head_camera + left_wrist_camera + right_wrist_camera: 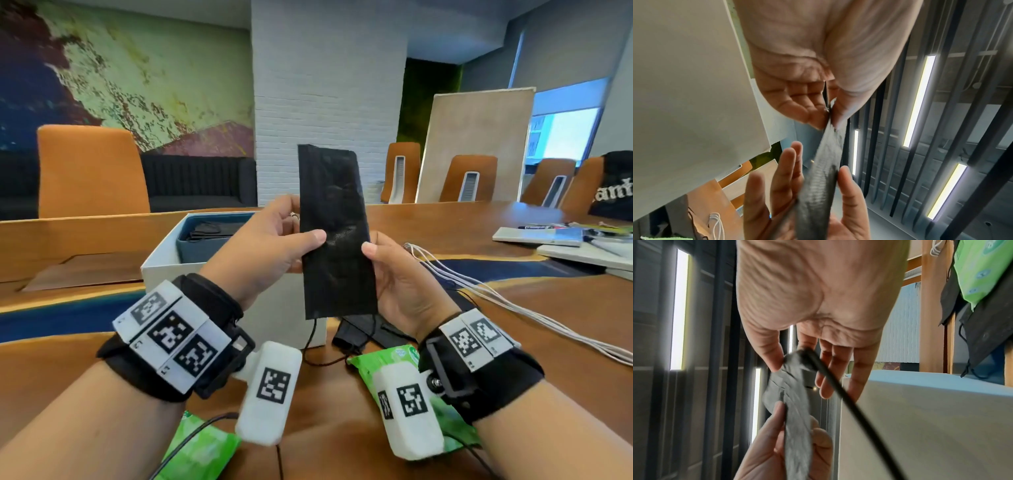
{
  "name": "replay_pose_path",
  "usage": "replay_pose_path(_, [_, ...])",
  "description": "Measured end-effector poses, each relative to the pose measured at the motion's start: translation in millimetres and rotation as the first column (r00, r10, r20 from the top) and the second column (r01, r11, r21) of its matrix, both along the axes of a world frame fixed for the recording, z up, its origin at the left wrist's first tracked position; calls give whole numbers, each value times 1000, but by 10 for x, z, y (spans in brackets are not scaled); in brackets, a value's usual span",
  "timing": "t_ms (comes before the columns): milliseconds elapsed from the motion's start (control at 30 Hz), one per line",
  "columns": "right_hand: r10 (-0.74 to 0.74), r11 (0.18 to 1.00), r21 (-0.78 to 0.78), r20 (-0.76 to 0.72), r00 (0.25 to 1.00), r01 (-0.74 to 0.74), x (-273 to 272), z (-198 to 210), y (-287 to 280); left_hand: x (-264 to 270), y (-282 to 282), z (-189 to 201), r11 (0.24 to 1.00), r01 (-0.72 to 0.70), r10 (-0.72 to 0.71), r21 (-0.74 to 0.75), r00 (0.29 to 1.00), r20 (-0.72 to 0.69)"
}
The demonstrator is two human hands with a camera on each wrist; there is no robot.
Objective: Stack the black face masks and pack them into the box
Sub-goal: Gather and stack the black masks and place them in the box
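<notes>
A black face mask (334, 233) stands upright in the air, held in both hands above the near rim of the white box (161, 263). My left hand (301, 233) pinches its left edge between thumb and fingers. My right hand (378, 260) pinches the right edge, thumb in front. An ear loop (310, 337) dangles below. In the left wrist view my left hand (829, 113) grips the mask (822, 181) edge-on. The right wrist view has my right hand (795, 360) pinching the mask (795, 404). Folded black masks (205, 229) lie inside the box. More black masks (358, 334) lie on the table under my right hand.
Two green wipe packs (397, 356) (202, 448) lie near the front edge of the wooden table (565, 359). White cables (486, 287) trail to the right. Papers and markers (555, 234) sit far right. Orange chairs (89, 171) line the far side.
</notes>
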State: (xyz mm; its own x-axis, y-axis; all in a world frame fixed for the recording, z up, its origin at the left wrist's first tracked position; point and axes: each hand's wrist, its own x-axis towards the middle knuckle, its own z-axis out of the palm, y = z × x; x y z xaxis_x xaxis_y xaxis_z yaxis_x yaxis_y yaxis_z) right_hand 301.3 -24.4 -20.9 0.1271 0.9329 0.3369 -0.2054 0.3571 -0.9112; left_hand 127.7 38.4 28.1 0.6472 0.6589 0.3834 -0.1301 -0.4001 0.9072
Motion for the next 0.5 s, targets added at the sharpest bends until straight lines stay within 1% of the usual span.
replay_pose_path(133, [-35, 999, 4, -16, 999, 35, -29, -35, -2, 19, -55, -17, 999, 36, -36, 1, 999, -19])
replay_pose_path(267, [40, 999, 16, 1, 999, -40, -37, -40, -20, 31, -33, -39, 997, 67, -68, -29, 997, -29])
replay_pose_path(367, [91, 996, 15, 37, 995, -92, 5, -15, -12, 38, 4, -29, 998, -8, 6, -64, 1000, -29])
replay_pose_path(433, [107, 994, 13, 72, 992, -108, 41, -4, 4, 45, 41, -42, 996, -77, 76, -53, 997, -28])
replay_pose_path(500, [116, 993, 17, 93, 989, -118, 64, -4, 15, 46, 40, -54, 993, -111, 109, -37, 993, -47])
